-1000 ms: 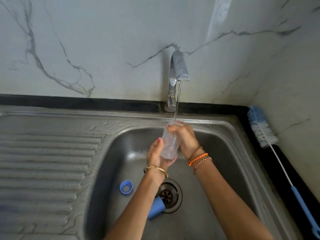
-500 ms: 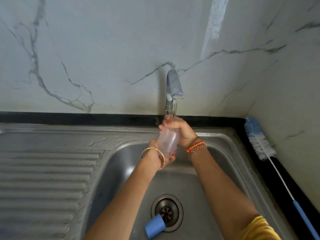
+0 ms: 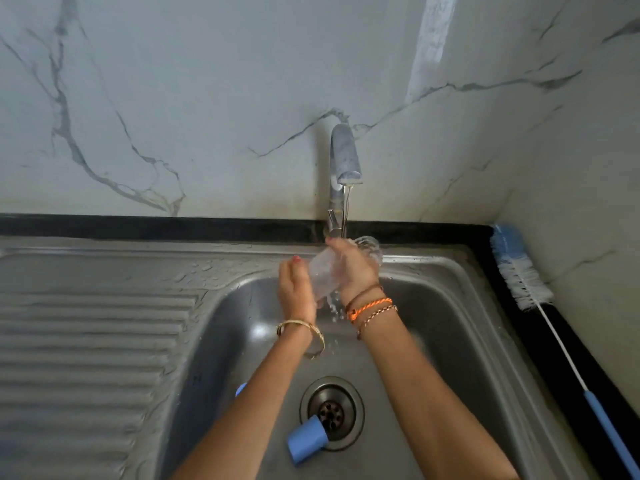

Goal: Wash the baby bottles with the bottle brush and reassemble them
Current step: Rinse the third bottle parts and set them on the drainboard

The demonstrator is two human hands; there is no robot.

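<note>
Steel sink (image 3: pixel 460 306) with ribbed drainboard (image 3: pixel 90 341) on its left side. Round drain (image 3: pixel 331 412) in the basin floor. Chrome tap (image 3: pixel 341 168) at the back rim, a thin stream of water (image 3: pixel 346 209) falling from its spout. White marble-veined wall (image 3: pixel 173 98) behind; black counter edge (image 3: pixel 138 226) runs along its base.

Home kitchen: stainless steel sink (image 3: pixel 450 306) w/ ribbed drainboard (image 3: pixel 86 341) left of the gripped bottle, chrome tap (image 3: pixel 341 161) above it, white marble-look wall tiles (image 3: pixel 173 98) behind.
</note>
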